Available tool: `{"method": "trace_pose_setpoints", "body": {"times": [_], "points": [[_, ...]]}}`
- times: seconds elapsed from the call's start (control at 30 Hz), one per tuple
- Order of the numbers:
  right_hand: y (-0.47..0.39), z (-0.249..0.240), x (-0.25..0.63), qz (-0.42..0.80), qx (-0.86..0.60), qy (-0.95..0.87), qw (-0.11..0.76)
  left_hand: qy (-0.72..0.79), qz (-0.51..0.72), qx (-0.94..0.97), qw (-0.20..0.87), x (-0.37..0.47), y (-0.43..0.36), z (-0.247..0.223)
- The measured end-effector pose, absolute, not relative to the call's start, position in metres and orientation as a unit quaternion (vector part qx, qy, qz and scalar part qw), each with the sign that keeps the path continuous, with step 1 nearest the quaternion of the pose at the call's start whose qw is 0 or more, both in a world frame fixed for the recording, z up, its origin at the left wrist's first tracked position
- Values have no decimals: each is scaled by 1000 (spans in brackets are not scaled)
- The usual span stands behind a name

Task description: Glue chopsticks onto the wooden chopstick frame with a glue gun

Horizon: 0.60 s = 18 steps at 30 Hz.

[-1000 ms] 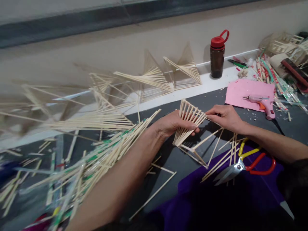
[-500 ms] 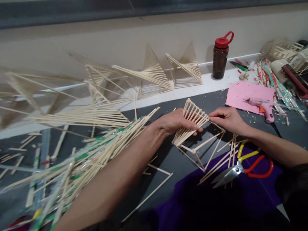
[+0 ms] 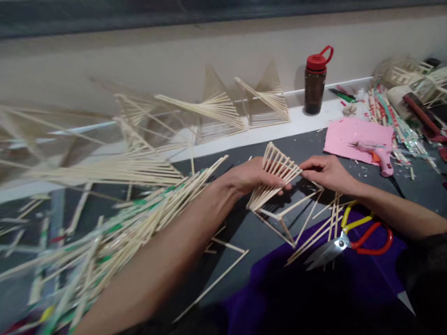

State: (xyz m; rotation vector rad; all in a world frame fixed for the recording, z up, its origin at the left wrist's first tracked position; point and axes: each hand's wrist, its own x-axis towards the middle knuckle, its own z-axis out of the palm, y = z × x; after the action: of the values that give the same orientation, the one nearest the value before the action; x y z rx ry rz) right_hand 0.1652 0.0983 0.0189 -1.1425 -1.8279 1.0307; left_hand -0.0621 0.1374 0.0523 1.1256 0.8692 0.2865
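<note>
My left hand point(image 3: 252, 176) is closed around a small model of thin wooden sticks point(image 3: 267, 196), its thumb lying across a twisted fan of close-set sticks. At the fan's right corner, my right hand point(image 3: 326, 172) pinches the frame between thumb and fingertips; exactly which stick end sits in the pinch is hidden. Below both hands, the open lower frame of the model point(image 3: 296, 203) reaches down over the dark table. Scissors point(image 3: 342, 241) with one yellow and one red handle lie open near my right forearm, beside several loose sticks point(image 3: 314, 239).
A large heap of sticks point(image 3: 164, 211) in torn plastic lies left, under my forearm. Finished-looking stick models point(image 3: 220, 109) stand along the wall. A dark bottle with a red lid point(image 3: 315, 86) stands behind. A pink glue gun point(image 3: 375, 151) rests on a pink sheet point(image 3: 337, 135).
The whole scene has shifted slightly left as the camera turned a little. Both hands keep the same hold on the stick model.
</note>
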Motion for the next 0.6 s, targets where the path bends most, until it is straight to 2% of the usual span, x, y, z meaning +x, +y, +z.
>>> {"method": "trace_pose_setpoints", "body": {"times": [0.2, 0.6], "points": [[99, 17, 167, 352, -441, -740, 365, 393, 138, 519, 747, -62, 136, 50], [101, 15, 165, 401, -451, -696, 390, 415, 136, 520, 734, -60, 135, 57]]}}
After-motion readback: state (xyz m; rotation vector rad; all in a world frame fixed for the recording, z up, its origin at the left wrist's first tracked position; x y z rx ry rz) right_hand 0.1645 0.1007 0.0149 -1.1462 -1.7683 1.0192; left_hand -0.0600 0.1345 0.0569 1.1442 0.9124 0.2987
